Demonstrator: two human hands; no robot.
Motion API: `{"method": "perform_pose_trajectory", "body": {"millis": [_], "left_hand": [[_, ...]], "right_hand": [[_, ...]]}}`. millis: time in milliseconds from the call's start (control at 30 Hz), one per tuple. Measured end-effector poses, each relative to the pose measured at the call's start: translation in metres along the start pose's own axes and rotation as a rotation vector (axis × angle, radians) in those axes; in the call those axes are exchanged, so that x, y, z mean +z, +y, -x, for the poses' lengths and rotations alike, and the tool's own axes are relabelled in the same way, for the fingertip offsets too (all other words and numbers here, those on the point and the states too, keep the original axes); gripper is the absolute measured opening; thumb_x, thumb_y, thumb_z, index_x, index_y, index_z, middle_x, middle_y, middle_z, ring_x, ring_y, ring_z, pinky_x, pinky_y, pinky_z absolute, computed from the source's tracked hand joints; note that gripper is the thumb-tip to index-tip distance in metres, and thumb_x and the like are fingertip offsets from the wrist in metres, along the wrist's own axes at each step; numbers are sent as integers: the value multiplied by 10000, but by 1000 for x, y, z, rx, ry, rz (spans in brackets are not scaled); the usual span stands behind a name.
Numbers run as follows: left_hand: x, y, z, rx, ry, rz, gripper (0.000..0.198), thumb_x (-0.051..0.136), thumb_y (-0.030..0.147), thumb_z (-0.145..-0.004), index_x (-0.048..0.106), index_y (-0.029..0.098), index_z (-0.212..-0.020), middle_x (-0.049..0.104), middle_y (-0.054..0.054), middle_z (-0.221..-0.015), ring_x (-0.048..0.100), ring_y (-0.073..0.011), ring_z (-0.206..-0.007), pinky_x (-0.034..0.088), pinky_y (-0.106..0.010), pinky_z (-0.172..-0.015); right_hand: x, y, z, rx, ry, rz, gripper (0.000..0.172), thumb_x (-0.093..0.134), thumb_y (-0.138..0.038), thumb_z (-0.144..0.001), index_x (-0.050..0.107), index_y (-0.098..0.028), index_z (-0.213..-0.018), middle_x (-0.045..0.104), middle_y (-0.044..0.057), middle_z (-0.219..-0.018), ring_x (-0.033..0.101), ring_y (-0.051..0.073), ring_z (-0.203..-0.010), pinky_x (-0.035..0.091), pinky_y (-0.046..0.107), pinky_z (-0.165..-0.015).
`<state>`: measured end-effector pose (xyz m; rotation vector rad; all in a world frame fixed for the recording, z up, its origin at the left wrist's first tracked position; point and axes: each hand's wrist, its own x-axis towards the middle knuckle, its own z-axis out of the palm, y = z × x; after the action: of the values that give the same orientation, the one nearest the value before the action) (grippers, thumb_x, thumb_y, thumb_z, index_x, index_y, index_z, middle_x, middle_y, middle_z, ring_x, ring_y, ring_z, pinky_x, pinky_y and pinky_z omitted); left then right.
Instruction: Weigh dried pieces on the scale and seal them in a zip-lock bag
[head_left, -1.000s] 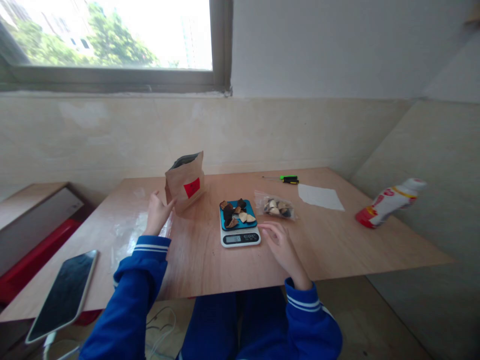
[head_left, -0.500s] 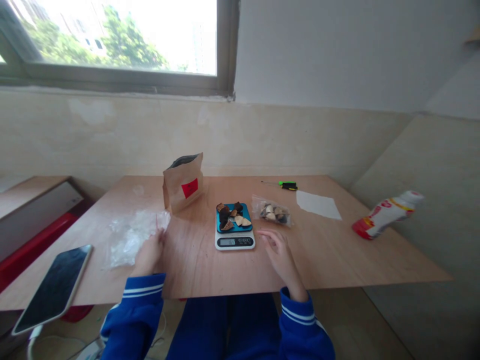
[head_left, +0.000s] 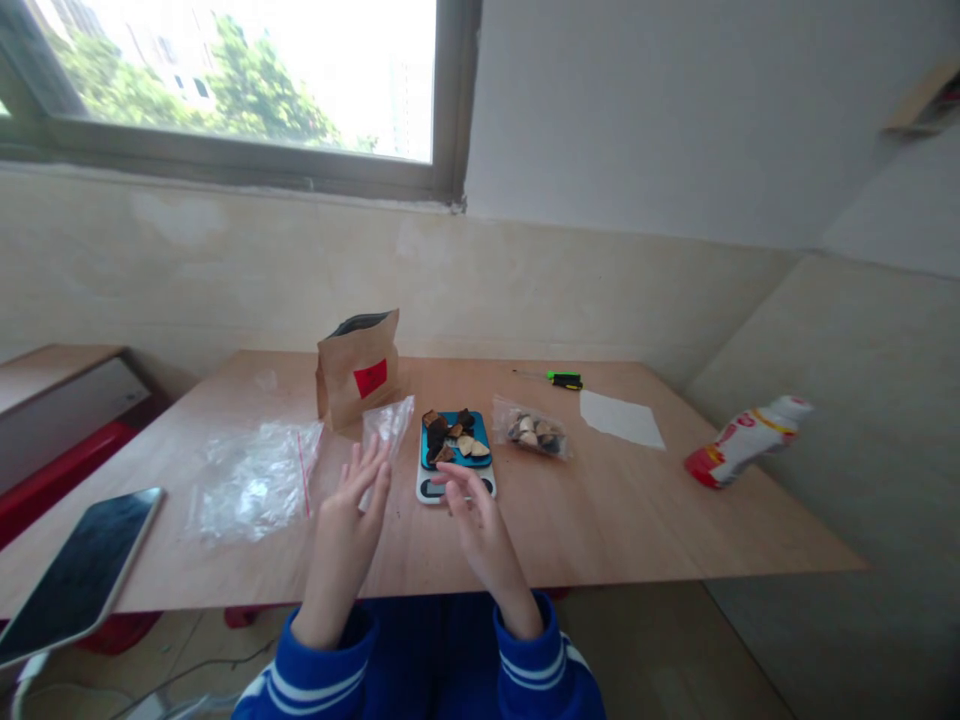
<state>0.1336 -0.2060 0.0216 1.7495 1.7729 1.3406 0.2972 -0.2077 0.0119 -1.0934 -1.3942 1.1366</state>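
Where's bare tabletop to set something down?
Biggest: front right of the table, bordered by right hand, bagged pieces and bottle. Also back strip between brown pouch and green-handled tool. Crowded: left side (plastic bags) and around scale (left hand, small clear bag).

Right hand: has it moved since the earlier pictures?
Yes. Judged against the scale, the right hand has shifted left: earlier it was beside the scale's right edge; now it partly covers the scale's front in this view.

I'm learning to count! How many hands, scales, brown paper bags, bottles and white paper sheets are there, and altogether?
Hands: 2 (left hand, right hand)
Scale: 1
Brown paper bag: 1
Bottle: 1
White paper sheet: 1
Total: 6
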Motion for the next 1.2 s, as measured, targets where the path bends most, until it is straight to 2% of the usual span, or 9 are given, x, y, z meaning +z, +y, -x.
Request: {"method": "perform_pose_trajectory", "body": {"millis": [167, 333, 467, 600, 700, 833, 967, 1067, 1200], "left_hand": [[28, 21, 21, 128, -157, 175, 429, 404, 388, -929, 518, 330, -1339, 450, 19, -1443, 295, -219, -1389, 282, -457, -1158], [35, 25, 29, 139, -69, 198, 427, 392, 361, -943, 479, 364, -1362, 453, 46, -1441, 334, -213, -1369, 300, -443, -1158], [41, 21, 31, 168, -51, 182, 430, 411, 323, -942, 472, 352, -1367, 471, 38, -1424, 366, -208, -1352, 321, -429, -1148], [49, 21, 33, 297, -57, 190, 408, 460, 257, -925, 530, 285, -1325, 505, -9, -1396, 404, -223, -1333, 346, -456, -1125], [50, 25, 34, 303, 44, 230, 391, 482, 213, -913, 563, 241, -1294, 553, -32, -1355, 456, -218, -1300, 366, -430, -1114], [43, 32, 29, 139, 341, 294, 345, 493, 209, -909, 618, 224, -1230, 618, -39, -1283, 555, -202, -1214, 449, -358, -1048], [34, 40, 11, 68, 580, 322, 313, 510, 222, -897, 654, 196, -1174, 649, -56, -1240, 585, -208, -1184, 464, -364, -1023], [31, 45, -4, 11, 664, 345, 311, 500, 251, -898, 671, 175, -1147, 670, -70, -1207, 672, -200, -1034, 540, -335, -912], [30, 42, -13, -55, 625, 271, 319, 516, 296, -889, 679, 199, -1146, 671, -58, -1210, 719, -178, -863, 580, -294, -783]], "right_hand": [[27, 4, -3, 23, 140, -211, 390, 486, -579, -852, 569, -261, -1062, 657, 75, -1074, 636, 212, -864, 523, 347, -700], [18, 15, -6, 62, 181, -240, 390, 590, -635, -744, 568, -245, -753, 629, 39, -722, 589, 190, -640, 498, 333, -577], [13, 12, -3, 89, 182, -251, 449, 520, -687, -765, 570, -241, -789, 642, 51, -742, 590, 186, -640, 493, 322, -564], [15, 3, -1, 16, 202, -241, 384, 530, -601, -812, 581, -222, -844, 648, 34, -798, 597, 165, -712, 509, 301, -689], [13, 7, -5, 35, 228, -245, 352, 535, -545, -827, 572, -196, -793, 605, 3, -720, 553, 129, -633, 467, 251, -618], [6, 27, -12, 161, 264, -202, 403, 564, -582, -757, 520, -192, -664, 525, -29, -574, 472, 105, -504, 387, 237, -507], [-1, 37, -13, 262, 58, -145, 429, 564, -597, -748, 511, -186, -636, 549, -13, -572, 486, 109, -511, 361, 233, -501], [-8, 34, -16, 182, -71, -44, 429, 484, -595, -829, 581, -181, -769, 637, 38, -761, 575, 148, -658, 421, 258, -588], [-24, 27, -39, -60, 154, 320, 328, 441, -462, -905, 598, -183, -978, 628, 94, -1014, 575, 224, -986, 445, 357, -867]]}}
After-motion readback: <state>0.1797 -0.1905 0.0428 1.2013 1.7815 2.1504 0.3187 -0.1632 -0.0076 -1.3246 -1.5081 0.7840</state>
